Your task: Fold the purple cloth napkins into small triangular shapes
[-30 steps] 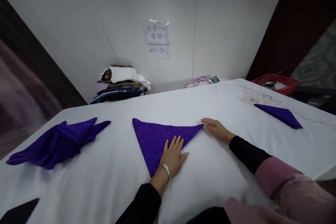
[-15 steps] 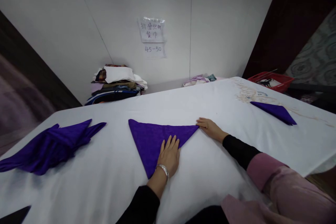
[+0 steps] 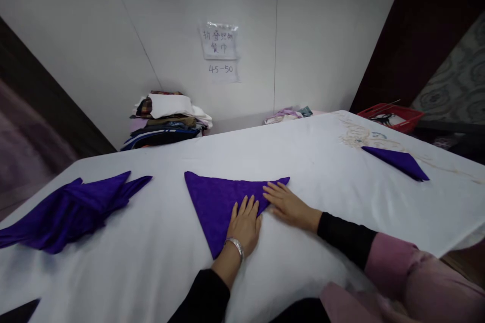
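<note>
A purple cloth napkin (image 3: 214,197), folded into a triangle, lies on the white tablecloth (image 3: 159,272) in front of me. My left hand (image 3: 245,224) rests flat on its near right part, fingers together and stretched out, a silver bracelet on the wrist. On the napkin's right side, just short of its right corner, my right hand (image 3: 290,207) lies with fingers extended. That corner shows beyond the right fingertips. The fabric under both hands is hidden.
Crumpled purple napkins (image 3: 76,212) lie at the left. A narrow folded purple napkin (image 3: 397,161) is at the right. A stack of folded clothes (image 3: 166,121) and a pink cloth (image 3: 284,115) sit by the wall. A red basket (image 3: 407,123) stands far right.
My right hand has moved left and toward me, off the napkin's right corner and onto its right side. The left hand has stayed in place.
</note>
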A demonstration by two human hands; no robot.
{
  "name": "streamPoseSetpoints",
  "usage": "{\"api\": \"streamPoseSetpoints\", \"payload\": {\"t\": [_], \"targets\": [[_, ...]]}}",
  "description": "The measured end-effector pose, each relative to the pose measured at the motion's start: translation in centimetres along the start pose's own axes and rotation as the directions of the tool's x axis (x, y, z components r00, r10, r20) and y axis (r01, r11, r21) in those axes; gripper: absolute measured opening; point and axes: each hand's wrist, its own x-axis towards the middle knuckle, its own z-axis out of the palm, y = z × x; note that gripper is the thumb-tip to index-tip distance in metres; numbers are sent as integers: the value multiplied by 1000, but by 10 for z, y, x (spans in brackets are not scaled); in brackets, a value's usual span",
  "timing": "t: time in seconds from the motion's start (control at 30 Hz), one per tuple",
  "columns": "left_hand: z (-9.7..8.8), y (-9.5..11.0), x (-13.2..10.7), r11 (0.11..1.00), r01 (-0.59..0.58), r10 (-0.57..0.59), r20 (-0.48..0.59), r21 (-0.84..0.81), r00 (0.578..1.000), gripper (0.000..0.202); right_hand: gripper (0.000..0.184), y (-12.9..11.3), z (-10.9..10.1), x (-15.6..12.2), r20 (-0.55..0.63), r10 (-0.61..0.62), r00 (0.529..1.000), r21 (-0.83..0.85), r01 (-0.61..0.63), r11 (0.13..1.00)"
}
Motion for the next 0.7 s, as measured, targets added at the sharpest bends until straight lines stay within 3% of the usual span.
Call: {"api": "streamPoseSetpoints", "payload": {"t": [0.1,0.27,0.43,0.7], "targets": [[3,-1,1,1000,-6,6,-9,-5,1000,46,62,-12,4,5,100,-23,995,39,19,999],[7,-1,-2,1000,3,-3,-22,-21,1000,47,68,-4,5,1,182,13,983,63,-25,998],[3,3,-6,995,16,-16,2,-95,1000,49,63,-1,10,-1,175,26,984,48,-35,998],[0,4,-11,974,-7,3,-15,-227,1000,54,63,-18,23,18,100,-33,994,78,25,997]]}}
